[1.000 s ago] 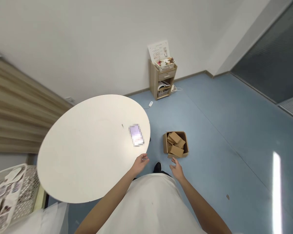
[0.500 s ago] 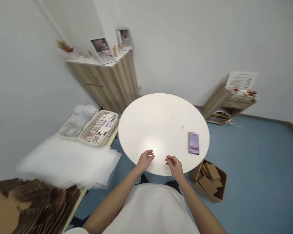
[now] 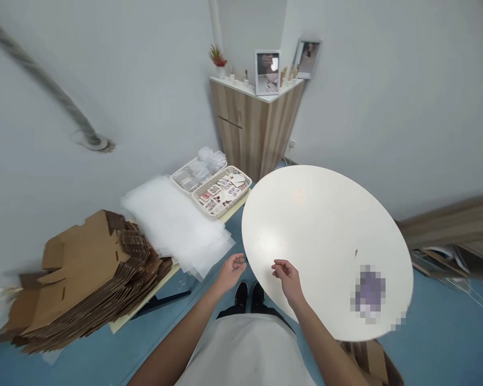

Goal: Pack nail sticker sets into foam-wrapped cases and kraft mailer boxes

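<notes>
My left hand (image 3: pixel 230 272) hangs in the air left of the round white table (image 3: pixel 314 214), fingers loosely curved and thumb apart, holding nothing. Over the table's near-left edge is my right hand (image 3: pixel 288 279), its fingers half bent, also with nothing visible in it. On the right side of the tabletop lies a purple item (image 3: pixel 369 292), blurred into blocks. A tiny brown bit (image 3: pixel 356 252) rests just beyond it. Nearest to my left hand on the side table is a stack of white translucent sheets (image 3: pixel 177 220).
Flattened brown cardboard boxes (image 3: pixel 84 268) are stacked at the left. Behind the sheets stand a basket of printed cards (image 3: pixel 223 193) and a tray of clear plastic bags (image 3: pixel 197 171). A wooden cabinet (image 3: pixel 251 123) fills the corner. A cardboard box (image 3: pixel 372 359) sits below the round table.
My view has swung to the left, so the room has shifted right and the cardboard stack shows more fully. Both hands keep much the same pose; the left is now off the round table.
</notes>
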{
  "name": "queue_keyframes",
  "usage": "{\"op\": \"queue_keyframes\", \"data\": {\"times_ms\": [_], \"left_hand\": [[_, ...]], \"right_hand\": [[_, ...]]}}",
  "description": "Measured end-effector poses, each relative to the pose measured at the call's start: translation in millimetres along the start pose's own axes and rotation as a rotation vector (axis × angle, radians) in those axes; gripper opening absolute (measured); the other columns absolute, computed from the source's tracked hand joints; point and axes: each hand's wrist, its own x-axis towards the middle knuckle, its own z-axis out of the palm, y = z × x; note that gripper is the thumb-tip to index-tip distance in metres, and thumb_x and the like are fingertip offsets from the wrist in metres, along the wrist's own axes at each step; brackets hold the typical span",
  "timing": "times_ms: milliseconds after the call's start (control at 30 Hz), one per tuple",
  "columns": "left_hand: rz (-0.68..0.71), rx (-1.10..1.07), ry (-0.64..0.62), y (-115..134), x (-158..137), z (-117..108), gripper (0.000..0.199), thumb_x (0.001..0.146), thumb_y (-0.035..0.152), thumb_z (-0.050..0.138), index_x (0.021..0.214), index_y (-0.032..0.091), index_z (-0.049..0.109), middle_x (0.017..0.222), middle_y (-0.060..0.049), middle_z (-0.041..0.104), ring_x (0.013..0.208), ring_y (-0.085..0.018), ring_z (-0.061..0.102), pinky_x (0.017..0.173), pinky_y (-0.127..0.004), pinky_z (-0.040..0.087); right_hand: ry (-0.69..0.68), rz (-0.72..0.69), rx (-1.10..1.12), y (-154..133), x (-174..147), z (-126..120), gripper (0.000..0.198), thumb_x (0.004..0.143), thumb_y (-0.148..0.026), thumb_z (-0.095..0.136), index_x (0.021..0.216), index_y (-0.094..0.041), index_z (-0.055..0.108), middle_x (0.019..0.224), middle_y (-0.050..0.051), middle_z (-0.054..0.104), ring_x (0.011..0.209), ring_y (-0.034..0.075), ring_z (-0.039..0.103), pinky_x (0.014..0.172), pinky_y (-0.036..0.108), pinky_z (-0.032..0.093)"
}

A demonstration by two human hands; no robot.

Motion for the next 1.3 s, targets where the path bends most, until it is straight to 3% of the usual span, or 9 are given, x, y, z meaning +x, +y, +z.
{"op": "queue_keyframes", "data": {"times_ms": [300, 533, 667, 800, 967, 1133, 1300], "left_hand": [[0.015, 0.007, 0.108, -7.6, -5.2, -42.3, 0.046, 0.071, 0.041, 0.054, 0.109, 0.017, 0.052, 0.105, -0.01, 0.057, 0.087, -0.018, 0.057, 0.074, -0.03, 0.046], [0.11, 0.087, 0.08, -18.2, 6.6, -99.6, 0.045, 0.07, 0.041, 0.056, 0.108, 0.019, 0.053, 0.106, -0.009, 0.057, 0.088, -0.019, 0.057, 0.07, -0.028, 0.045], [0.115, 0.079, 0.177, -20.7, 30.8, -130.6, 0.042, 0.068, 0.038, 0.059, 0.104, 0.019, 0.055, 0.11, -0.009, 0.057, 0.092, -0.02, 0.057, 0.074, -0.029, 0.045], [0.084, 0.02, 0.155, -12.5, 62.0, -150.1, 0.043, 0.067, 0.037, 0.059, 0.104, 0.015, 0.055, 0.115, -0.012, 0.054, 0.094, -0.022, 0.056, 0.077, -0.03, 0.045], [0.064, -0.005, 0.151, 6.2, 101.0, -162.4, 0.042, 0.069, 0.035, 0.058, 0.105, 0.014, 0.054, 0.115, -0.012, 0.055, 0.097, -0.023, 0.055, 0.079, -0.031, 0.044], [-0.003, -0.007, 0.148, 14.8, 143.6, -169.4, 0.042, 0.069, 0.034, 0.059, 0.106, 0.015, 0.054, 0.115, -0.011, 0.055, 0.099, -0.022, 0.055, 0.081, -0.029, 0.043], [-0.064, 0.044, 0.115, 14.5, 189.5, -176.7, 0.043, 0.07, 0.033, 0.059, 0.109, 0.015, 0.053, 0.116, -0.01, 0.055, 0.104, -0.022, 0.053, 0.085, -0.03, 0.04]], "right_hand": [[-0.208, -0.005, -0.118, -11.7, 35.0, 33.7, 0.037, 0.067, -0.046, 0.057, 0.09, -0.018, 0.06, 0.082, 0.007, 0.063, 0.069, 0.016, 0.058, 0.07, 0.033, 0.048], [-0.275, -0.074, -0.317, -23.7, 61.0, 74.8, 0.032, 0.069, -0.044, 0.055, 0.089, -0.019, 0.06, 0.083, 0.006, 0.063, 0.07, 0.018, 0.059, 0.071, 0.034, 0.047], [-0.305, -0.136, -0.361, -23.2, 81.5, 109.0, 0.032, 0.068, -0.041, 0.054, 0.091, -0.02, 0.061, 0.082, 0.005, 0.063, 0.071, 0.018, 0.059, 0.068, 0.034, 0.047], [-0.293, -0.204, -0.428, -29.4, 98.9, 138.5, 0.032, 0.068, -0.037, 0.054, 0.095, -0.02, 0.061, 0.088, 0.005, 0.064, 0.075, 0.018, 0.058, 0.071, 0.034, 0.047], [-0.308, -0.243, -0.535, -46.9, 130.0, 160.5, 0.032, 0.07, -0.034, 0.051, 0.099, -0.022, 0.059, 0.095, 0.004, 0.062, 0.081, 0.018, 0.058, 0.072, 0.033, 0.046], [-0.287, -0.284, -0.601, -56.3, 181.5, 183.4, 0.033, 0.072, -0.031, 0.05, 0.102, -0.021, 0.057, 0.101, 0.006, 0.061, 0.084, 0.018, 0.057, 0.073, 0.032, 0.046], [-0.385, -0.374, -0.822, -58.6, 233.4, 210.6, 0.034, 0.074, -0.025, 0.049, 0.107, -0.02, 0.055, 0.106, 0.006, 0.059, 0.096, 0.02, 0.054, 0.084, 0.034, 0.041]]}}
